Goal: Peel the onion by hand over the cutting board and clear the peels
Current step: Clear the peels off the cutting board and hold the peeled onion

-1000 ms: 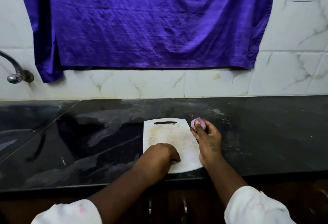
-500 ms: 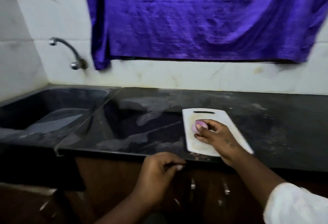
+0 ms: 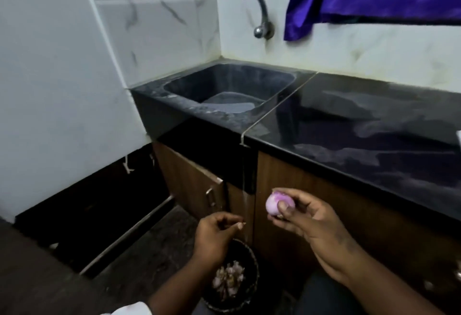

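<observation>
Head camera looks down past a black counter (image 3: 361, 137) and sunken sink (image 3: 232, 87) to wooden cabinets (image 3: 192, 180). The right hand (image 3: 308, 221) pinches the peeled onion (image 3: 277, 204) in front of them; the left hand (image 3: 214, 236) hangs curled over a bin (image 3: 254, 264) of peels (image 3: 228, 279), and I cannot tell if it holds any.

Open air lies over the black bin (image 3: 255, 262) on the floor, where the left hand (image 3: 214, 235) hovers above the peels (image 3: 228, 279). Wooden cabinet doors (image 3: 189, 182) stand behind both hands. The dark counter (image 3: 374, 140) edge juts out above the right hand (image 3: 306, 217) gripping the onion (image 3: 275, 205). Bare floor (image 3: 149, 252) runs left to the white wall (image 3: 50, 90).
</observation>
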A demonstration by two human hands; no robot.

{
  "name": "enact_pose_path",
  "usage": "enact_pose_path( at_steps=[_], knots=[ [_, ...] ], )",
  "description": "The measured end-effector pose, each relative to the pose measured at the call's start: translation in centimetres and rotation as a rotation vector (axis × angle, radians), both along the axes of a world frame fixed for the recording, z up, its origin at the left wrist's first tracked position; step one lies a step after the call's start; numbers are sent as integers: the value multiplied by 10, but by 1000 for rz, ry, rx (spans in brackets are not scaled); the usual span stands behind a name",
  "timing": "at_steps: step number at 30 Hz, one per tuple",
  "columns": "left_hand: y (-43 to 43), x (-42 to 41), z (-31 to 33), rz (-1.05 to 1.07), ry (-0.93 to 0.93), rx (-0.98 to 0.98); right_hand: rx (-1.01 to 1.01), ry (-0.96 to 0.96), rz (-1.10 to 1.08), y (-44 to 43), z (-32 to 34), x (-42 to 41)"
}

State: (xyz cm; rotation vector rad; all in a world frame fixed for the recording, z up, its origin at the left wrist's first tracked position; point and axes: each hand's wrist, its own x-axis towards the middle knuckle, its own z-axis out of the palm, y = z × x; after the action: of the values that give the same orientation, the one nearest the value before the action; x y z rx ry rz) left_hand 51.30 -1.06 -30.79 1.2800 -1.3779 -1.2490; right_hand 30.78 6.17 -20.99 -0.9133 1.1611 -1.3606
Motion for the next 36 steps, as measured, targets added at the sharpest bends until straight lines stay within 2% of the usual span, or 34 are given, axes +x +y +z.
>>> enact_pose_path(
  at_steps=[7,14,18,23,27,30,33,36],
  knots=[
    [-21,27,-87,151,-183,51,90,59,80,-30,-33,18],
    [-54,28,-124,138,-338,59,97,78,29,-45,-52,2],
    [-62,23,-133,98,-443,-2,107,65,20,-48,-61,-3],
    [-58,17,-126,18,-526,-148,97,63,39,-49,-57,-5],
    [-52,8,-113,14,-497,-210,71,77,30,-41,-45,-8],
    [-42,-5,-84,22,-490,-325,40,81,27,-29,-33,-15],
    [-24,-23,-39,-27,-390,-469,-10,100,8,-12,-19,-23],
    [4,-52,18,-7,-214,-643,-98,165,-42,8,2,-36]
  ],
)
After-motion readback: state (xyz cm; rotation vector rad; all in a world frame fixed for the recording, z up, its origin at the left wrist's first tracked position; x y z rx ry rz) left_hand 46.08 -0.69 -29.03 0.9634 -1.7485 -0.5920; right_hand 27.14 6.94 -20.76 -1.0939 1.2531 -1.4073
